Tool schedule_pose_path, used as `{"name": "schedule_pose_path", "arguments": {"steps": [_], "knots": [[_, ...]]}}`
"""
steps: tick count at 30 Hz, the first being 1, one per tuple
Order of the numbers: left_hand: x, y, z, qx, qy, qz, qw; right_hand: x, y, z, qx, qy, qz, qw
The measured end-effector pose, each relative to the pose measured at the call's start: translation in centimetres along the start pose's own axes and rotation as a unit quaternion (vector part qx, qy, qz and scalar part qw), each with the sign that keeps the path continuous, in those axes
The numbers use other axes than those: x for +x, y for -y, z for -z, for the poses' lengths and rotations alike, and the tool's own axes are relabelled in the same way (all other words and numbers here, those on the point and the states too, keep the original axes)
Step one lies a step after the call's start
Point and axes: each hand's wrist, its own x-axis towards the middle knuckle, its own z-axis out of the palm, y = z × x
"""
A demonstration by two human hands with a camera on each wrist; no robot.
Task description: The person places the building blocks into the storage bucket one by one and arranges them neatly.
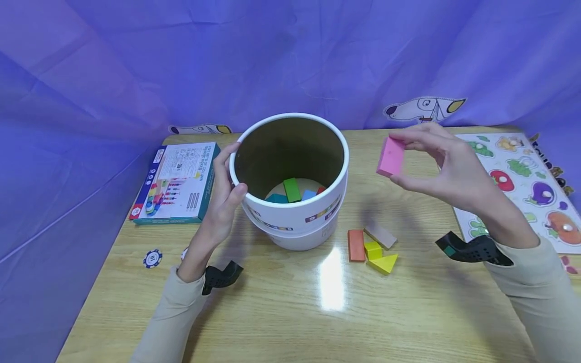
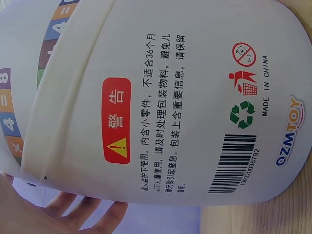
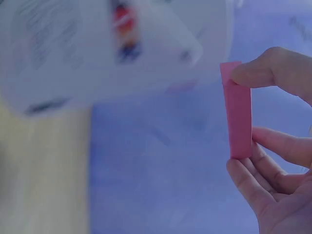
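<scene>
A white bucket (image 1: 299, 214) stands on the table with its mouth up, printed labels round its wall. My left hand (image 1: 222, 206) holds its left side, thumb by the rim. Inside, a green block (image 1: 292, 190), a teal block (image 1: 277, 198), a blue block (image 1: 309, 194) and a bit of red show at the bottom. To the right of the bucket, my right hand (image 1: 447, 164) pinches a pink block (image 1: 391, 157) above the table. In the right wrist view, thumb and fingertips press on the ends of this pink block (image 3: 239, 117).
On the table lie an orange-red block (image 1: 356, 246), a grey-brown block (image 1: 380, 235), a yellow cube (image 1: 373, 250) and a yellow triangle (image 1: 384, 264). A boxed set (image 1: 181, 181) and a poker chip (image 1: 153, 258) lie left. A vegetable puzzle board (image 1: 522, 194) is right. A purple curtain (image 1: 281, 60) hangs behind.
</scene>
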Motion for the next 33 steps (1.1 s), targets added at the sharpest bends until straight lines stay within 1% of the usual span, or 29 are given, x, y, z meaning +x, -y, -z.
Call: {"name": "schedule_pose_path", "arguments": {"steps": [3,5,8,9,11,14,22,29,33], "knots": [[-0.1,0.1,0.0,-0.001,-0.003,0.001,1.0000,1.8,2.7,-0.5,0.025,0.017,0.045,0.999],[-0.1,0.1,0.1,-0.001,-0.004,0.000,1.0000,3.0,4.2,-1.3,0.026,0.038,0.070,0.996],[-0.3,0.1,0.2,0.003,-0.005,0.001,1.0000,4.7,5.6,-2.8,0.013,0.073,0.097,0.993],[-0.3,0.1,0.2,0.005,-0.004,0.002,1.0000,5.2,5.9,-3.3,0.007,0.085,0.101,0.991],[-0.4,0.1,0.3,0.007,-0.004,0.002,1.0000,6.0,6.3,-4.2,0.013,0.106,0.106,0.989],[-0.3,0.0,0.2,0.010,-0.004,-0.001,0.9999,6.6,6.6,-5.0,0.025,0.122,0.102,0.987],[-0.1,-0.1,0.0,0.009,-0.003,-0.008,0.9999,6.8,6.1,-5.5,0.042,0.114,0.106,0.987],[0.0,0.0,0.0,0.003,-0.002,-0.010,0.9999,6.7,5.6,-5.1,0.058,0.110,0.105,0.987],[0.0,0.0,0.0,-0.003,-0.002,-0.011,0.9999,6.1,5.4,-4.3,0.089,0.105,0.104,0.985]]}}
